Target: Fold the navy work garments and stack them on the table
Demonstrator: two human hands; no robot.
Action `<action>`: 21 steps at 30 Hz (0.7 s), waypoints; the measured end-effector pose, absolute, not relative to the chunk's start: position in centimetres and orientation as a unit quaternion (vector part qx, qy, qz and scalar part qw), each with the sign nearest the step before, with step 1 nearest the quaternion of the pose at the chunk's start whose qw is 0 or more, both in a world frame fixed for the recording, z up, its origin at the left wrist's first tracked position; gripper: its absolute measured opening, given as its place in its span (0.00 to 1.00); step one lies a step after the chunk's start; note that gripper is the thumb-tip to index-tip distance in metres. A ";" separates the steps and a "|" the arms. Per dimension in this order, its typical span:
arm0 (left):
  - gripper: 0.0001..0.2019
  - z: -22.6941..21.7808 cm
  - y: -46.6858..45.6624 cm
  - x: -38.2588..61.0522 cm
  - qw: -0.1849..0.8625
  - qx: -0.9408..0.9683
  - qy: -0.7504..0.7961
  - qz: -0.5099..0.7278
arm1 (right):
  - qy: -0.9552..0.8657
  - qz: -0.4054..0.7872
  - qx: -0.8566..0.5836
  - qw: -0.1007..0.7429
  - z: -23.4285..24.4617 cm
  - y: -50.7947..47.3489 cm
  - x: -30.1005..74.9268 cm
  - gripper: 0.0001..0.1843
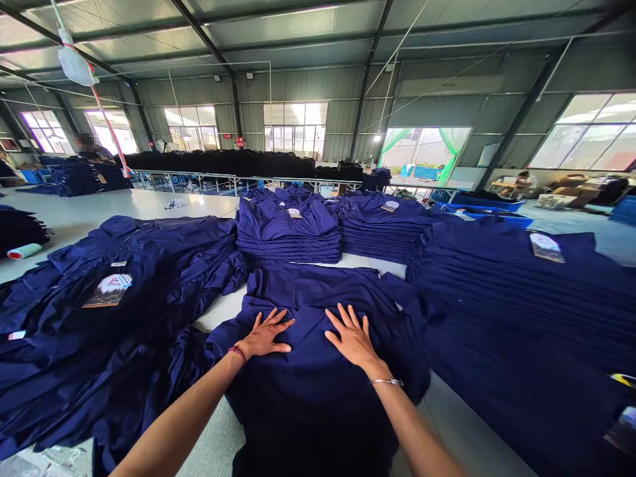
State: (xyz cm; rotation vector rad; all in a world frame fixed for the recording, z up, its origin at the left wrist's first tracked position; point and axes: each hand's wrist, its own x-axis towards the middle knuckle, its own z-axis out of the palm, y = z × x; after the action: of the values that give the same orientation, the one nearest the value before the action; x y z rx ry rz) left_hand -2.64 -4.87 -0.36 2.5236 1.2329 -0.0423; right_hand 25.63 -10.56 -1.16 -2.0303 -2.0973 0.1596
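Two hands, the left hand (265,334) and the right hand (354,339), lie on one navy garment (308,377). Ahead of the hands sit two folded stacks (288,232) (382,225). One stack (511,311) lies right of them, one heap (114,311) left. Each wrist bears one bracelet (238,354) (386,381).

We see folded navy garments (288,228) stacked ahead on the white bench (99,205), w/ a 2nd stack (382,225) just beside, plus big navy piles (99,318) (511,298) left & right. Hang tag (107,290) on the left pile. Small roll (24,251) near bench's left edge. Further back: long row of black garments (218,162), blue crates (487,202), a co-worker (89,149), big windows (295,129).
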 end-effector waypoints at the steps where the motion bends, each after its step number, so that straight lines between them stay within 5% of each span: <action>1: 0.44 -0.6 -4.9 -2.9 0.167 0.885 0.434 -0.021 | -0.703 0.067 -0.703 0.079 -1.4 -11.0 25.8 0.32; 10: 0.52 -1.0 -4.2 -3.2 0.160 0.853 0.497 -0.027 | -0.661 0.084 -0.745 0.027 -1.4 -12.3 26.1 0.36; 14: 0.48 -0.6 -5.2 -2.0 0.146 0.863 0.483 -0.001 | -0.682 0.034 -0.727 0.077 -1.0 -12.1 25.4 0.33; 21: 0.42 -1.3 -6.2 -1.2 0.143 0.863 0.484 -0.021 | -0.682 0.079 -0.726 0.045 -2.3 -12.5 25.4 0.32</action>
State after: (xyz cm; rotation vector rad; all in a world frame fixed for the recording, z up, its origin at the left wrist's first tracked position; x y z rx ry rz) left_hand -1.21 -6.20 -1.27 2.4904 1.3952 -0.0601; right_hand 25.43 -12.53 -2.30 -2.2181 -2.0823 0.2399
